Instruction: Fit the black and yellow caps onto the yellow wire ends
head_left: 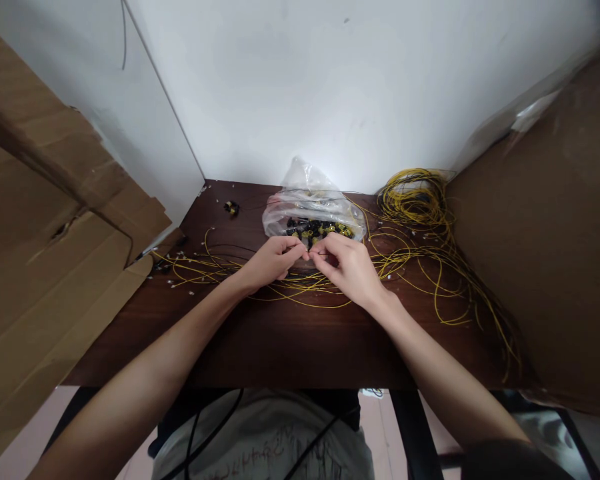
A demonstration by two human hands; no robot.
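My left hand (273, 261) and my right hand (344, 265) meet fingertip to fingertip over the middle of a dark wooden table (290, 340). Both pinch something small between them, too small to make out; thin yellow wires (300, 288) lie directly beneath. Just behind the hands sits a clear plastic bag (310, 207) holding several small black and yellow parts. A loose black and yellow part (231, 208) lies alone at the back left.
A coil of yellow wire (417, 197) is piled at the back right, with strands trailing toward the right edge. Brown cardboard (55, 240) leans on the left and a brown panel (555, 233) closes the right. A white wall stands behind.
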